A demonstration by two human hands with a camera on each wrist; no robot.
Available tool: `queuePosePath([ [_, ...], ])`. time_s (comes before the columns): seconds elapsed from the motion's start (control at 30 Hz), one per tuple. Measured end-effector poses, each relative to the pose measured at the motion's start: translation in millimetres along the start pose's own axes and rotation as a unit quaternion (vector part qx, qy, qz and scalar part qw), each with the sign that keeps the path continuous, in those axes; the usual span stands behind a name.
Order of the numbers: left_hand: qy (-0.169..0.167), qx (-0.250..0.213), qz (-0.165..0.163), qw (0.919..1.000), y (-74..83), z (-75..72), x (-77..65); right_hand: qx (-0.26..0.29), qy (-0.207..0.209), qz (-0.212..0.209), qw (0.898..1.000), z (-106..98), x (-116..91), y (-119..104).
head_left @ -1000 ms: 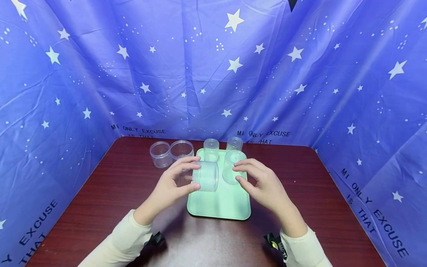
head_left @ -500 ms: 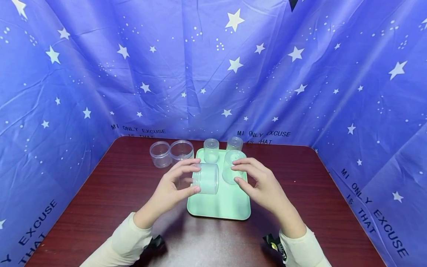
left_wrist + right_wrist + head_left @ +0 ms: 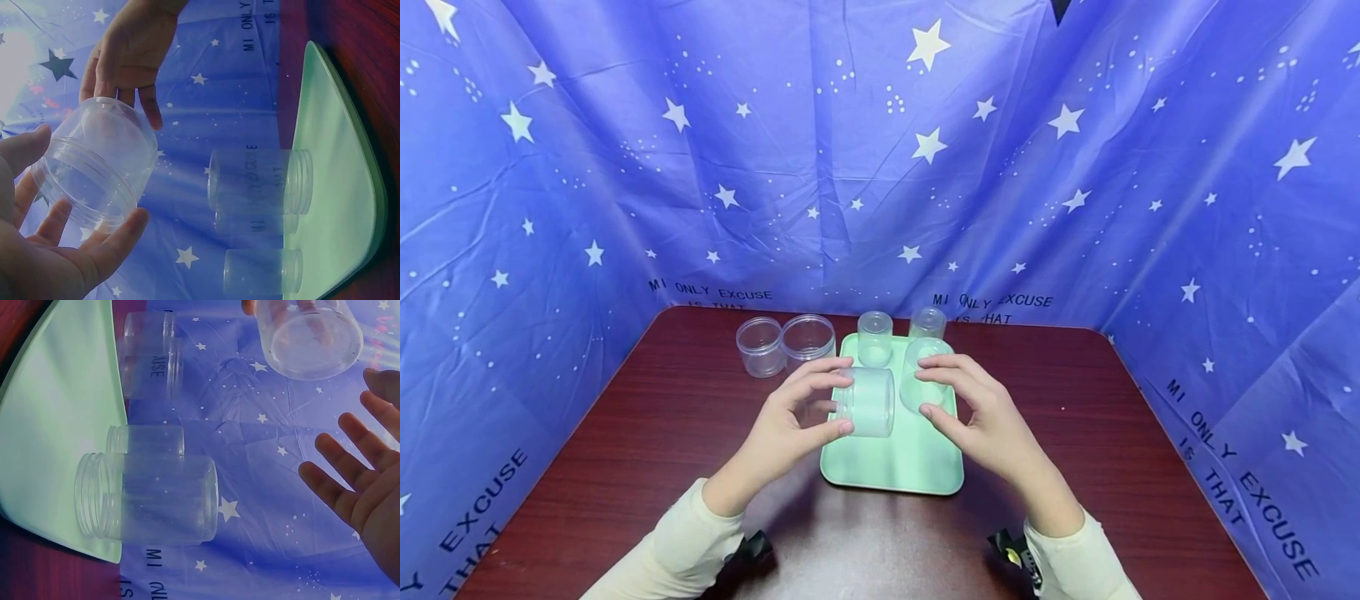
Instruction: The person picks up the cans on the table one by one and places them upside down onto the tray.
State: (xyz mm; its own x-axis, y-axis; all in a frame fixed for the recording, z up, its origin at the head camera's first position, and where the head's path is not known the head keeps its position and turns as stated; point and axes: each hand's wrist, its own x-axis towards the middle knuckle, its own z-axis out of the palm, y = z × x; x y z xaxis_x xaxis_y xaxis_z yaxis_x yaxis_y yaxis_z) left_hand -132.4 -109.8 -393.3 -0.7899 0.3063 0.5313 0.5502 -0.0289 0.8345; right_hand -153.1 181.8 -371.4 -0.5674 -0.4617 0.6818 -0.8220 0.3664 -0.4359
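In the head view my left hand grips a clear plastic jar by its threaded mouth end, thumb on the near side, fingers on the far side. The jar lies sideways in the air above the green tray, its base toward the right hand. My right hand hovers to the right with fingers spread. The right wrist view shows its fingers apart from the held jar. Beneath it, a large clear jar stands mouth down on the tray, partly covered by fingers in the head view.
A smaller jar stands mouth down at the tray's back edge. Another jar is at back right, its lower part hidden. Two open jars, one narrower and one wider, stand on the brown table left of the tray. Star-patterned cloth surrounds the table.
The held jar has sunk slightly and shifted a little right, still in my left hand. My right hand has drifted slightly left toward it. The other jars and the tray have stayed put.
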Motion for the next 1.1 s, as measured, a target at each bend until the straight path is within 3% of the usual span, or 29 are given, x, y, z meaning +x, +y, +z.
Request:
queuePosePath([
  [0.37,-0.002,-0.020,0.014,0.9997,3.0,3.0,0.2,0.027,-0.021,-0.010,0.999,9.4,-0.5,-3.0],
  [0.6,-0.003,-0.023,0.016,0.9996,3.4,2.6,-0.4,0.035,-0.041,0.009,0.998,12.5,-2.0,-4.9],
  [1.1,-0.005,-0.046,0.031,0.9984,2.5,7.9,-2.0,0.055,-0.065,-0.008,0.996,17.8,-2.7,-6.2],
])
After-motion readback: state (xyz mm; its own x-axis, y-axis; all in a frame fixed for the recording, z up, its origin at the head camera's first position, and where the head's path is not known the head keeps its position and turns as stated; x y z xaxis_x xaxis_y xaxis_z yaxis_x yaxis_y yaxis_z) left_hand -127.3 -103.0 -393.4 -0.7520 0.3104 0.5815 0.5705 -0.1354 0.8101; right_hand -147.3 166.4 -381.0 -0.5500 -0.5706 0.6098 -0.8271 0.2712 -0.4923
